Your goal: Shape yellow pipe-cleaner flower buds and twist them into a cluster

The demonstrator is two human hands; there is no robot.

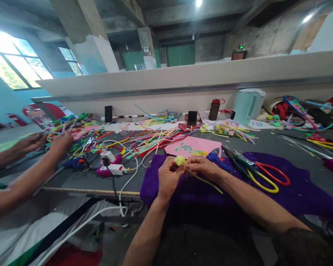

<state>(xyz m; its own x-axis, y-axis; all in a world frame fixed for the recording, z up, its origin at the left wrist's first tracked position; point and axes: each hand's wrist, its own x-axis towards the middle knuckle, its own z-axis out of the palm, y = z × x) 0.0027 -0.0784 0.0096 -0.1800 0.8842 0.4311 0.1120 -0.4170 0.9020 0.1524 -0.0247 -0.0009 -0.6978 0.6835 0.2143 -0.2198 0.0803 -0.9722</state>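
Note:
My left hand is closed in a pinch on a small yellow flower, which looks made of fuzzy pipe cleaner. Close against it, my right hand pinches the flower's pale yellow stem, whose free end slants down to the right. Both hands are above a purple cloth at the table's near edge. Just beyond them lies a pink sheet with small cut green and yellow pieces. A blue-handled tool, perhaps a glue gun, lies right of my right hand.
Scissors with red and yellow handles and dark pliers lie right. Loose pipe cleaners spread behind. A power strip with a white cable is left, near a co-worker's hands. A mint kettle and brown bottle stand behind.

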